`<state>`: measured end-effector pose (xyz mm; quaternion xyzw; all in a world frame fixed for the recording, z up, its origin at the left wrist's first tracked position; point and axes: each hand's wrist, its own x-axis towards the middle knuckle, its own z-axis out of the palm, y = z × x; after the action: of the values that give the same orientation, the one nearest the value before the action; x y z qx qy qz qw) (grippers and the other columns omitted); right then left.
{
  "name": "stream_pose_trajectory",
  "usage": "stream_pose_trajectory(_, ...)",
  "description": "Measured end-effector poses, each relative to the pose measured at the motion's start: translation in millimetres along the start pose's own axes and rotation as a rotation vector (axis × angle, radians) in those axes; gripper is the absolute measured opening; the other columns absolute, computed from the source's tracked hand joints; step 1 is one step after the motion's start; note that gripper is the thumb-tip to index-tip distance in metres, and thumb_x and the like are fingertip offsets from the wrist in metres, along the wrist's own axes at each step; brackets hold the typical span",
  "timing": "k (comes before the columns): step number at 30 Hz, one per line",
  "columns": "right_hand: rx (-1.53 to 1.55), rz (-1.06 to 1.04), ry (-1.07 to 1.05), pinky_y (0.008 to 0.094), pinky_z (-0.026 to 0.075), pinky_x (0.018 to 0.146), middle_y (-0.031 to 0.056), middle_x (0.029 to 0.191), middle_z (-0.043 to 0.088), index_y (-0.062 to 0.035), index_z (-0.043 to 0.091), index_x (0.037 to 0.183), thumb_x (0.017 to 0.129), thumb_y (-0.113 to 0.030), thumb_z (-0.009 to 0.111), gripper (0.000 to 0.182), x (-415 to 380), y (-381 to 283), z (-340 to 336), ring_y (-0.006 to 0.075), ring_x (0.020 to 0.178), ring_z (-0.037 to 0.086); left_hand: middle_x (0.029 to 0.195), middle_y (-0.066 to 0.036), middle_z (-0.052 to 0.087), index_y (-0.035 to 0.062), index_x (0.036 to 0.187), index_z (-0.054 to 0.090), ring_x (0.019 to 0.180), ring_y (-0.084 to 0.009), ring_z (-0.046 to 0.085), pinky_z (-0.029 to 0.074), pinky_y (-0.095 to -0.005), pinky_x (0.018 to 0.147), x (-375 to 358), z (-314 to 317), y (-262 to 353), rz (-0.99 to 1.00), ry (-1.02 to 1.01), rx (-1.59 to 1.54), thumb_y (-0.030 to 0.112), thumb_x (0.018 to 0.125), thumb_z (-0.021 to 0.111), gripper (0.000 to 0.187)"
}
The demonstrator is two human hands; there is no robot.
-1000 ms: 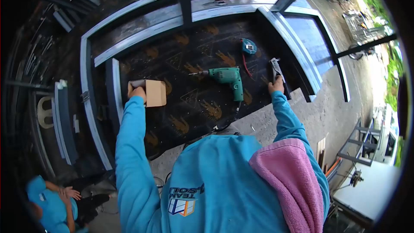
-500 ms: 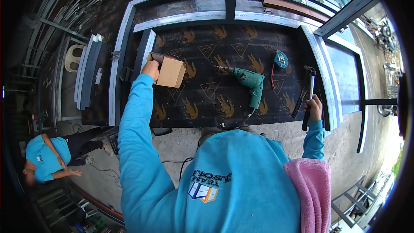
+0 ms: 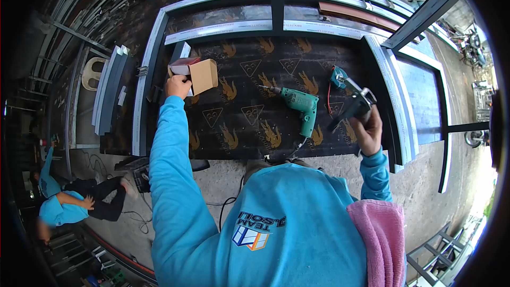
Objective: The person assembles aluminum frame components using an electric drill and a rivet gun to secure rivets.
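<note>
My left hand [image 3: 178, 86] is at the near edge of an open cardboard box [image 3: 203, 76], with its fingers curled at the opening; what they grip is hidden. A reddish lid part shows behind the hand. On the right, my right hand [image 3: 367, 128] is closed around a dark and metallic tool [image 3: 363, 102], partly blurred, lifted over the dark board [image 3: 234, 146]. Between the hands lies a green power drill [image 3: 302, 104], its bit pointing left. A teal tape measure [image 3: 338, 77] with a red strap rests beyond the tool.
White-and-dark metal frame profiles [image 3: 218, 31] border the board on the far side, left and right. A co-worker in a blue shirt [image 3: 58, 210] is at the lower left. A pink towel [image 3: 378, 239] hangs over my shoulder. Cables lie on the floor.
My left hand and the box have shifted slightly left. My right hand has moved left and turned, bringing the tool from upright to a slant near the tape measure. The co-worker has changed posture.
</note>
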<state>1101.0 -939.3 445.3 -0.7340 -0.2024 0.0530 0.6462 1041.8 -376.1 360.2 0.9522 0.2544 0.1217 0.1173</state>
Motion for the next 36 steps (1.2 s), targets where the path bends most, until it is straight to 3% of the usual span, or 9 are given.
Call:
stream_pose_trajectory(7, 0.304, 0.244, -0.207, 0.021, 0.04, 0.075, -0.004, 0.09, 0.058, 0.0003, 0.059, 0.108, 0.085, -0.008, 0.064, 0.025, -6, 0, 64, 0.0035, 0.082, 0.048, 0.077, -0.011, 0.07, 0.0037, 0.081, 0.071, 0.07, -0.0254, 0.068, 0.054, -0.0344, 0.065, 17, -3, -8, 0.036, 0.206, -0.291, 0.014, 0.076, 0.07, 0.012)
stream_pose_trajectory(9, 0.285, 0.257, -0.251, 0.0214, 0.041, 0.075, -0.0038, 0.09, 0.058, -0.0003, 0.059, 0.11, 0.086, -0.01, 0.062, 0.027, -2, -3, 83, 0.0043, 0.082, 0.049, 0.081, -0.009, 0.069, 0.0027, 0.087, 0.067, 0.072, -0.0195, 0.068, 0.054, -0.0285, 0.065, 17, 6, 16, -0.173, -0.072, -1.247, 0.01, 0.084, 0.065, 0.008)
stream_pose_trajectory(16, 0.543, 0.389, -0.222, 0.02, 0.031, 0.047, -0.0063, 0.068, 0.046, -0.0075, 0.059, 0.106, 0.086, -0.02, 0.062, 0.024, 15, -1, 156, 0.0025, 0.055, 0.04, 0.091, -0.01, 0.067, 0.0033, 0.095, 0.061, 0.081, -0.0178, 0.067, 0.057, -0.0287, 0.075, -37, -37, 129, -0.038, -0.364, -1.93, 0.003, 0.088, 0.059, 0.007)
stream_pose_trajectory(25, 0.563, 0.399, -0.153, 0.0188, 0.027, 0.042, -0.0059, 0.063, 0.043, -0.0064, 0.057, 0.101, 0.087, -0.02, 0.06, 0.019, 13, -10, 203, 0.0022, 0.048, 0.037, 0.077, -0.004, 0.065, 0.0022, 0.091, 0.065, 0.067, -0.0088, 0.062, 0.052, -0.0229, 0.063, 63, -6, 2, 0.019, -0.135, -1.282, 0.006, 0.088, 0.06, 0.007)
stream_pose_trajectory(27, 0.546, 0.431, -0.137, 0.0186, 0.026, 0.041, -0.006, 0.063, 0.043, -0.0068, 0.057, 0.101, 0.087, -0.019, 0.06, 0.019, 9, -12, 207, 0.0018, 0.047, 0.036, 0.078, -0.002, 0.066, 0.0013, 0.093, 0.067, 0.065, -0.0073, 0.06, 0.049, -0.022, 0.059, 72, -9, -8, 0.17, -0.179, -0.768, 0.007, 0.087, 0.06, 0.011)
stream_pose_trajectory(29, 0.499, 0.454, -0.102, 0.0185, 0.026, 0.041, -0.0064, 0.063, 0.042, -0.0075, 0.057, 0.102, 0.087, -0.019, 0.06, 0.019, 7, -14, 212, 0.0015, 0.046, 0.035, 0.078, 0.0, 0.065, 0.0002, 0.094, 0.068, 0.063, -0.0069, 0.057, 0.046, -0.0217, 0.058, 71, -12, -7, 0.186, -0.246, -0.797, 0.008, 0.087, 0.06, 0.013)
stream_pose_trajectory(32, 0.465, 0.472, -0.098, 0.0182, 0.026, 0.041, -0.0069, 0.063, 0.042, -0.0084, 0.057, 0.103, 0.088, -0.019, 0.06, 0.019, 5, -15, 218, 0.0013, 0.045, 0.034, 0.08, 0.0, 0.063, -0.0006, 0.108, 0.064, 0.07, -0.0067, 0.056, 0.046, -0.0225, 0.063, 56, -14, 3, 0.286, -0.808, -1.016, 0.007, 0.087, 0.062, 0.023)
stream_pose_trajectory(35, 0.534, 0.486, -0.124, 0.0182, 0.026, 0.041, -0.0071, 0.064, 0.042, -0.0089, 0.056, 0.104, 0.088, -0.02, 0.06, 0.02, 6, -9, 223, 0.0015, 0.045, 0.035, 0.084, 0.001, 0.065, 0.0018, 0.114, 0.063, 0.073, -0.0084, 0.058, 0.048, -0.0232, 0.07, 33, -8, 19, 0.364, -0.445, -0.727, 0.007, 0.088, 0.062, 0.027)
stream_pose_trajectory(36, 0.513, 0.501, -0.113, 0.0177, 0.026, 0.041, -0.007, 0.063, 0.041, -0.0088, 0.056, 0.104, 0.088, -0.02, 0.06, 0.02, 9, -16, 227, 0.0015, 0.045, 0.035, 0.084, 0.001, 0.065, 0.0025, 0.113, 0.064, 0.074, -0.0085, 0.058, 0.048, -0.0229, 0.071, 21, -12, 36, 0.305, -0.522, -0.973, 0.007, 0.089, 0.062, 0.025)
